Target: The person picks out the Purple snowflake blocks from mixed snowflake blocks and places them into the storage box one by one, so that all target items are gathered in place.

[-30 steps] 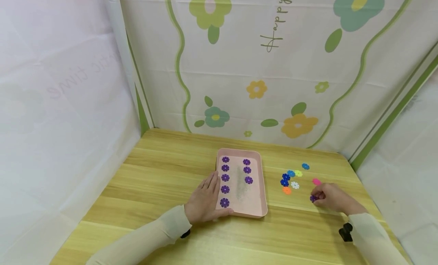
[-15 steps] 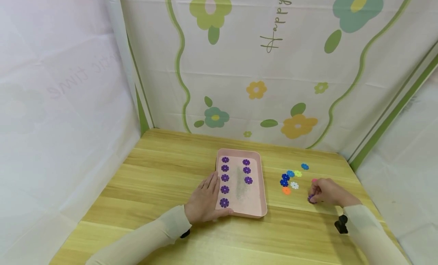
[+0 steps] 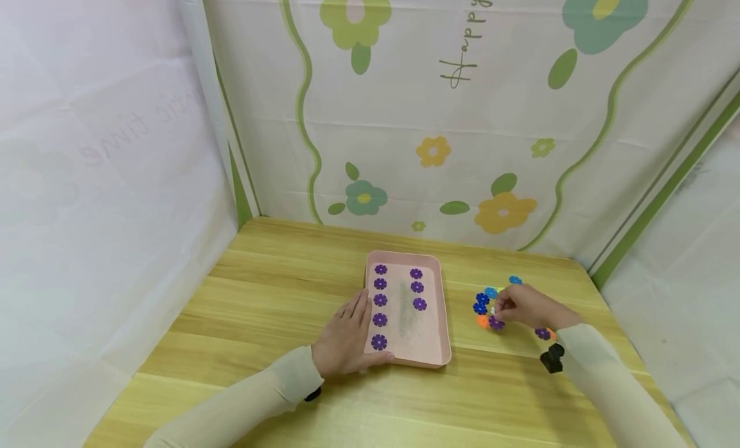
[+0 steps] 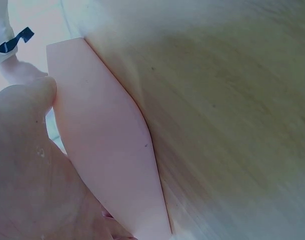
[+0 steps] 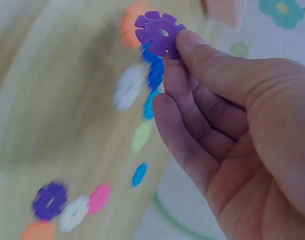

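Observation:
My right hand (image 3: 526, 304) pinches a purple snowflake disc (image 5: 160, 34) between thumb and fingers, held above the loose discs on the table. In the right wrist view the disc's notched rim and centre hole stand out from the fingertips. My left hand (image 3: 343, 335) lies with straight fingers along the left side of a pink tray (image 3: 448, 339), its thumb at the near rim. The left wrist view shows the thumb touching the tray's outer wall (image 4: 102, 110). Inside the tray, several purple discs (image 3: 379, 300) form a left column and three more purple discs (image 3: 417, 287) a shorter right one.
Right of the tray lie dark blue discs (image 3: 481, 304), an orange disc (image 3: 482, 321), a light blue disc (image 3: 515, 280) and a white disc (image 5: 130, 87). Another purple disc (image 5: 50, 200) lies near a pink disc (image 5: 99, 199). A printed cloth (image 3: 393, 114) stands behind the table.
My right hand has lifted the purple disc and carried it left, over the white disc. A purple disc and an orange one now show behind it. The left hand and tray have stayed put.

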Available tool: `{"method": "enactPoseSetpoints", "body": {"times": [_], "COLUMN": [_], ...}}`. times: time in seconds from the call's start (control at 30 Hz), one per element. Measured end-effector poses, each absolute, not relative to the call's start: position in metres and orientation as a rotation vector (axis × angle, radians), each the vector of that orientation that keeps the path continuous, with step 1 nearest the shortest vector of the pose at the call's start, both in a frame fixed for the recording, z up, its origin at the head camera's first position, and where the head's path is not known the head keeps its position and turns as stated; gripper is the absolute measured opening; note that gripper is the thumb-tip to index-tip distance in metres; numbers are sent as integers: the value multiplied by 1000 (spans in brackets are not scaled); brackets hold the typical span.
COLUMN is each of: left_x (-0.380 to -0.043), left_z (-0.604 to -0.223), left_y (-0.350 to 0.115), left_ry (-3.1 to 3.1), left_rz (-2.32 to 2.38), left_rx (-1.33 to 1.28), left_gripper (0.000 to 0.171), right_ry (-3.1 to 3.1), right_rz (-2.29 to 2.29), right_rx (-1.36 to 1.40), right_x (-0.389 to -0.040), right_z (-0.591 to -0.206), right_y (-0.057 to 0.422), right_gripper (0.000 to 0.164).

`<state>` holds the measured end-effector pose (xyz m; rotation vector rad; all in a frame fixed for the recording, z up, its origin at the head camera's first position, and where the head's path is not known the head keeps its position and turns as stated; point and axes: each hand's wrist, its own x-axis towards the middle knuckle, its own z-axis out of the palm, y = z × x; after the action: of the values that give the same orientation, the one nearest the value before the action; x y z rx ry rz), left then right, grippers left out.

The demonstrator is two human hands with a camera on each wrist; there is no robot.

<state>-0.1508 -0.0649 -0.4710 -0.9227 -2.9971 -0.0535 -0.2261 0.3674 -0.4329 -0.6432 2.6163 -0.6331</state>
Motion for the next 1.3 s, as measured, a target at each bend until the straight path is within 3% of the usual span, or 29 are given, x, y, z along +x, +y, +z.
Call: {"method": "enactPoseSetpoints", "body": {"times": [0.67, 1.3], "left_x": [-150, -150], "left_z": [-471, -473], "left_y": [-65, -65], "left_ry": [-2992, -2957], "left_rz": [-21, -29], "left_rx": [-916, -921], "left_gripper": [117, 118], "right_ry": [2572, 2498], "right_rz": [-541, -511], "right_rx": [-895, -954], "right_x": [-258, -260], "right_z": [-403, -443], "right_y": [251, 208], "right_gripper": [13, 13]}}
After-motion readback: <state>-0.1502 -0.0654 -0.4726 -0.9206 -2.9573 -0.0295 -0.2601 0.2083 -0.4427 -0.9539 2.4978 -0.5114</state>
